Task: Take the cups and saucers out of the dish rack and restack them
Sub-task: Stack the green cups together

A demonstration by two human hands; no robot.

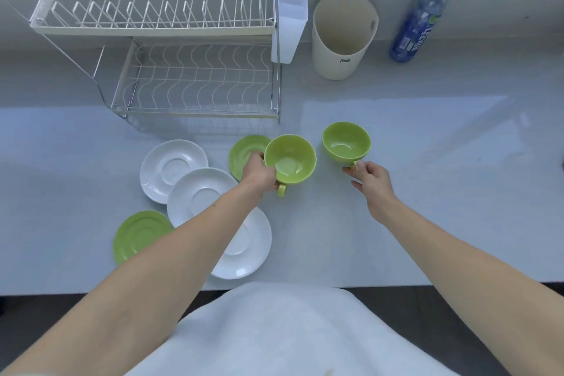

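Cups, green, two, mouths up, in front of the dish rack [195, 82].
Left cup [290, 159]: overlaps the far green saucer [242, 151]. Handle points toward the person. Left hand [259, 174] has its fingers curled round the cup wall. Cannot tell if the cup is lifted.
Right cup [346, 141]: handle points toward the person, pinched by the fingers of the right hand [370, 180].
Near white saucer [247, 247]: close to the near edge of the desk [427, 192].
Bare desk lies right of the right cup.

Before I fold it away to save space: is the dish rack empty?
Empty: both tiers of the dish rack show only bare wire, with nothing resting in them.
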